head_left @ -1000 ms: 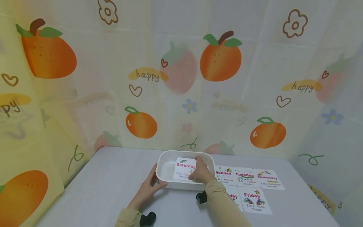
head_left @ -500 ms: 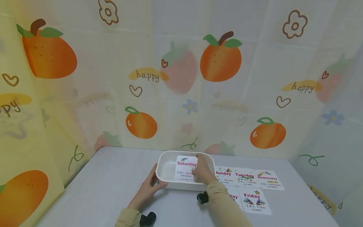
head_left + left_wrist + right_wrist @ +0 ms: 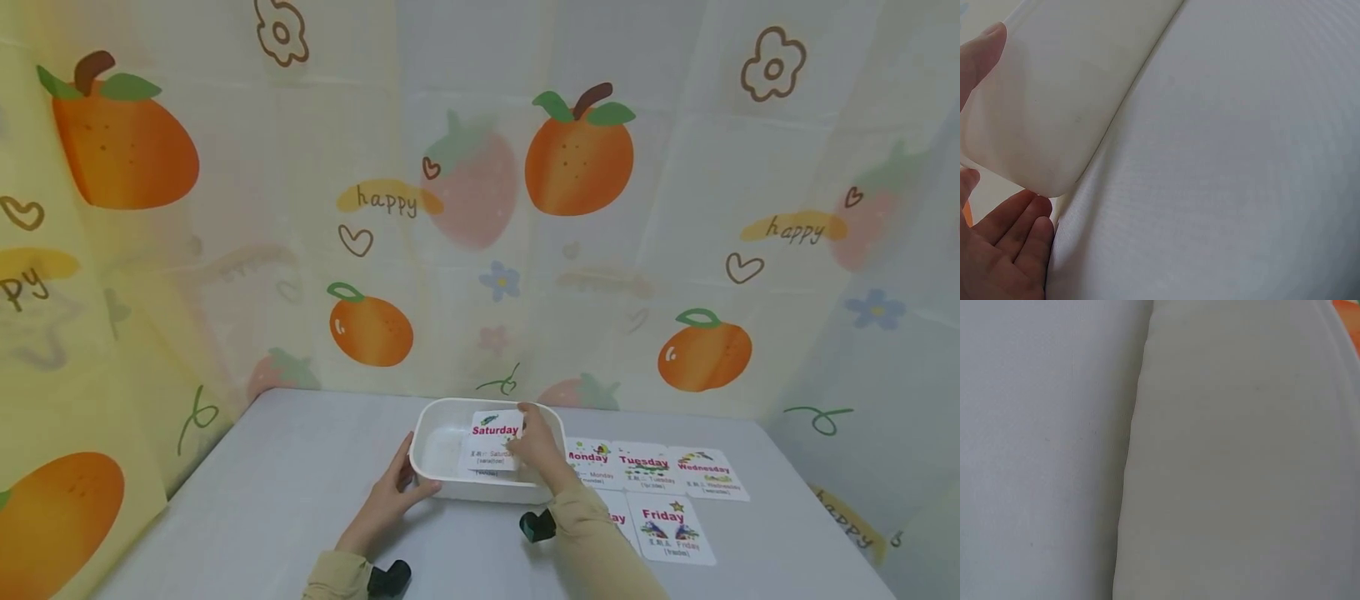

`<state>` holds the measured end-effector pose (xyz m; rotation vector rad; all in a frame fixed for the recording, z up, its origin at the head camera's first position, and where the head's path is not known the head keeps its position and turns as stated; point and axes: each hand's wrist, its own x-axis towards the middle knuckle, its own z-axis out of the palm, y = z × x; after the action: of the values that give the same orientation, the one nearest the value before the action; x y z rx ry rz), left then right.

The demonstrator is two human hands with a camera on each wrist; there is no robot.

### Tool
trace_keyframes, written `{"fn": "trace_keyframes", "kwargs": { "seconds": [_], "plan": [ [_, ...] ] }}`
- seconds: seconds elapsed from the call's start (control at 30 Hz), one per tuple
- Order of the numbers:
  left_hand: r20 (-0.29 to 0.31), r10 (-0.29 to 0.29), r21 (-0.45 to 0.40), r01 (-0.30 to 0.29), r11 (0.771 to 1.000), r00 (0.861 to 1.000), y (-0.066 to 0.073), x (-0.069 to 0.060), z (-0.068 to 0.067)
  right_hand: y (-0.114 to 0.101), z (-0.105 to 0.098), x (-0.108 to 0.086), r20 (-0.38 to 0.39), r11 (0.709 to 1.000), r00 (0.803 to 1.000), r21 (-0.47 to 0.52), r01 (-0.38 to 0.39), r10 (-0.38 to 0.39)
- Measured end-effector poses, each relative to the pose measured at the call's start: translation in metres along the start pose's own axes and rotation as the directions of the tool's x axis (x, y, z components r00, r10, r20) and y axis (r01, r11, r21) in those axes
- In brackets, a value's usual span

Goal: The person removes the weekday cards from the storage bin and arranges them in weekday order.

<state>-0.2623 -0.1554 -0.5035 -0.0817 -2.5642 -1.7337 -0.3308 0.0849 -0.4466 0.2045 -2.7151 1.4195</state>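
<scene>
A white plastic box (image 3: 480, 492) with a raised rim stands on the table. At its left end my left hand (image 3: 386, 496) holds it, thumb along the front wall and fingers at the corner; the left wrist view shows the same box wall (image 3: 1079, 94) beside the fingers (image 3: 1032, 234). My right hand (image 3: 542, 446) reaches over the front rim and pinches the right edge of a Saturday card (image 3: 489, 443). Below that card's lower edge a strip of another card shows inside the box. The right wrist view holds only the box wall (image 3: 1235, 456) and tablecloth, not the hand.
Right of the box lie a Monday card (image 3: 588, 464), a Tuesday card (image 3: 643, 467) and a Wednesday card (image 3: 705, 475) in a row. In front are a Friday card (image 3: 670, 533) and one half hidden by the right sleeve (image 3: 600, 537). A fruit-print curtain (image 3: 450, 292) hangs behind.
My right hand has raised the Saturday card slightly, and the strip of the card beneath it has come into view. The left hand and the box have stayed in place.
</scene>
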Motion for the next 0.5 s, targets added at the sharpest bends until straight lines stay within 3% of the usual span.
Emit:
{"fn": "trace_keyframes", "kwargs": {
  "seconds": [0.23, 0.5],
  "plan": [
    [-0.001, 0.011, -0.005, -0.011, 1.000, 1.000, 0.001, -0.001, 0.000, -0.004, -0.013, -0.012, 0.026, 0.983, 1.000, 0.184, 0.000, -0.005],
    [-0.006, 0.015, 0.004, -0.015, 1.000, 1.000, 0.001, -0.002, -0.001, -0.003, -0.031, -0.025, 0.069, 0.905, 0.998, 0.423, -0.040, 0.011]
  ]
}}
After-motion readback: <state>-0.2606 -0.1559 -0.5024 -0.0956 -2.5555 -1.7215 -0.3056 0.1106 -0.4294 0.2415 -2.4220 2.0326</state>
